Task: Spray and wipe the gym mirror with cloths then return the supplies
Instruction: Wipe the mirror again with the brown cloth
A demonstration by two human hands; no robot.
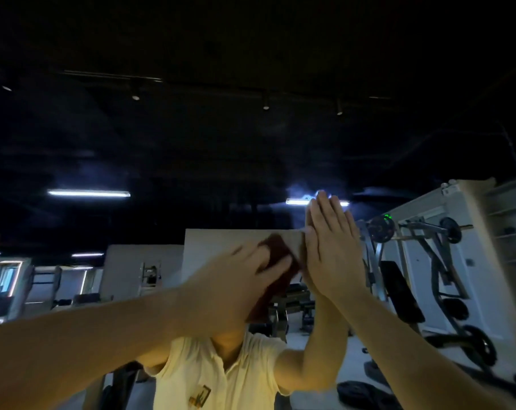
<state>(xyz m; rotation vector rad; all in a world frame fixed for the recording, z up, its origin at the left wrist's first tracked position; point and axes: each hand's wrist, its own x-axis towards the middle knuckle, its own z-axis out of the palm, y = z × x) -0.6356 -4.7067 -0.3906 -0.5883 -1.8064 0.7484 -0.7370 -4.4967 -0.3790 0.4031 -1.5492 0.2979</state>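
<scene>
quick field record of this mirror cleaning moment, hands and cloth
surface: gym mirror, reflecting weight machines
left hand: left hand presses the dark red cloth against the glass, fingers spread, image blurred
right hand: right hand lies flat on the glass beside the cloth, fingers straight, holding nothing

Right hand flat on mirror, barrier just right of cloth, room above and left
</scene>
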